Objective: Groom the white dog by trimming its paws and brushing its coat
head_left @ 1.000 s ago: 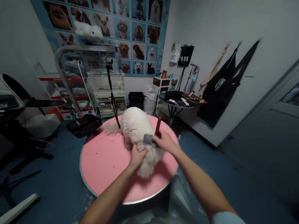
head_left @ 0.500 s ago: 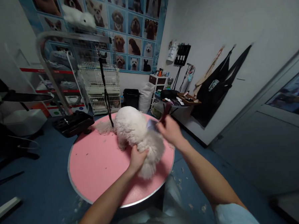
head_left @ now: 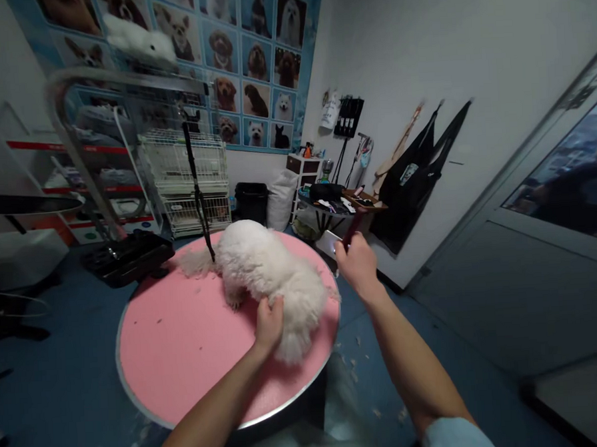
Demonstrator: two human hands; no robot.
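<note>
A fluffy white dog point(head_left: 260, 259) is on the round pink grooming table point(head_left: 171, 370), with its rounded back toward me. My left hand point(head_left: 270, 324) presses into the fur at the side of the dog nearest me, fingers curled into the coat. Raised off the table's right edge, my right hand point(head_left: 358, 264) is closed round the dark red handle of a grooming brush point(head_left: 353, 228). The brush is apart from the dog, and its pale head is only partly visible. A black grooming strap point(head_left: 199, 188) hangs down beside the dog's far end.
A metal grooming arm point(head_left: 87, 154) rises at the table's left, above a black tray point(head_left: 130, 255). White cages point(head_left: 185, 169), a black bin point(head_left: 252, 200) and a small tool table point(head_left: 327, 205) stand behind. Cut fur lies about. Aprons point(head_left: 411, 177) hang on the right wall.
My right hand has lifted the brush away from the dog's coat, out to the right. My left hand stays in the fur. The view has shifted slightly right.
</note>
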